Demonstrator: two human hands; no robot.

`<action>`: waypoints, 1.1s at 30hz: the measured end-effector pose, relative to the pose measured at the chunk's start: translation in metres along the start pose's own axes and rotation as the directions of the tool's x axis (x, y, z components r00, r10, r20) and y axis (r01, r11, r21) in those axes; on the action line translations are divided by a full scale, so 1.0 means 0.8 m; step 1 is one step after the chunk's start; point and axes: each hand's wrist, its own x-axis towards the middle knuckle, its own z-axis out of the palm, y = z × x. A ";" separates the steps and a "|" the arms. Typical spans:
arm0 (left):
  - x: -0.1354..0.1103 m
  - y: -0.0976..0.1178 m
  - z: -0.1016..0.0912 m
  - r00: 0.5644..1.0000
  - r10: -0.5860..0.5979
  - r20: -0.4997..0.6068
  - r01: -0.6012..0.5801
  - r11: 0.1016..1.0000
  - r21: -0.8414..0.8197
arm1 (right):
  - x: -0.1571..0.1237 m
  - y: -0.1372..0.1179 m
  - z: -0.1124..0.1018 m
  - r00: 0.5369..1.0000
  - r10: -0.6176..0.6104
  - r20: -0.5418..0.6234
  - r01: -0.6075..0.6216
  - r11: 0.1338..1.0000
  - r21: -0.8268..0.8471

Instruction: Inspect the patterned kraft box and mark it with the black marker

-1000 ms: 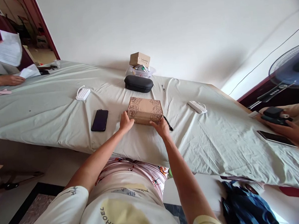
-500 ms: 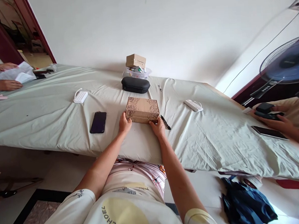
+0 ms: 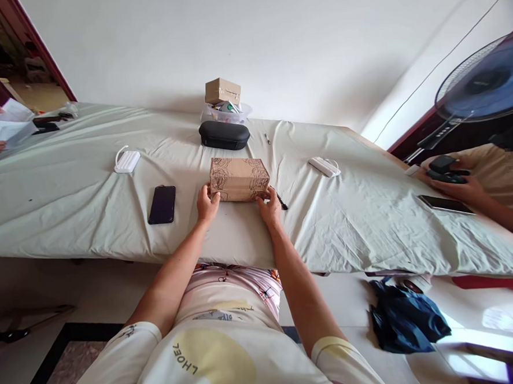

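A brown cardboard box [image 3: 239, 178] with dark scribbled drawings on its faces is in front of me on the cloth-covered table [image 3: 237, 234]. My left hand [image 3: 208, 203] grips its near left corner, thumb on the front face. At the near right corner my right hand [image 3: 269, 206] holds it the same way; the fingers behind the box are partly hidden. Just beyond my right hand lies a black pen [image 3: 282, 199], partly covered by it. To the left of the box a dark smartphone [image 3: 161, 205] lies flat.
Behind the box are a black case [image 3: 224, 135] and a clear plastic tub [image 3: 246, 112] with a smaller carton [image 3: 223, 91] on top. White power banks [image 3: 127, 161] lie on both sides. People's hands hold papers [image 3: 11, 127] at left and a dark device [image 3: 446, 170] at right, near a fan [image 3: 484, 85].
The view has shifted slightly, and its front face shows more, as if the box is tipped a little. Both hands keep their hold at its near corners.
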 end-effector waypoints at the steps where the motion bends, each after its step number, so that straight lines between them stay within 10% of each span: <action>1: -0.001 0.002 -0.001 1.000 0.016 -0.011 -0.016 1.000 -0.018 | -0.001 -0.003 -0.001 1.000 -0.002 -0.021 0.003 1.000 0.020; 11: -0.021 0.033 -0.019 0.964 0.259 -0.060 -0.259 0.966 0.010 | -0.015 -0.036 -0.024 0.942 -0.128 -0.310 0.179 0.974 0.141; 26: -0.010 0.025 -0.015 0.873 0.465 -0.148 -0.406 0.860 0.311 | -0.021 -0.051 -0.017 0.907 -0.239 -0.347 0.262 0.965 0.019; 33: -0.023 0.056 -0.004 0.865 0.501 -0.004 -0.466 0.808 0.361 | -0.018 -0.046 -0.013 0.901 -0.273 -0.338 0.277 0.960 -0.037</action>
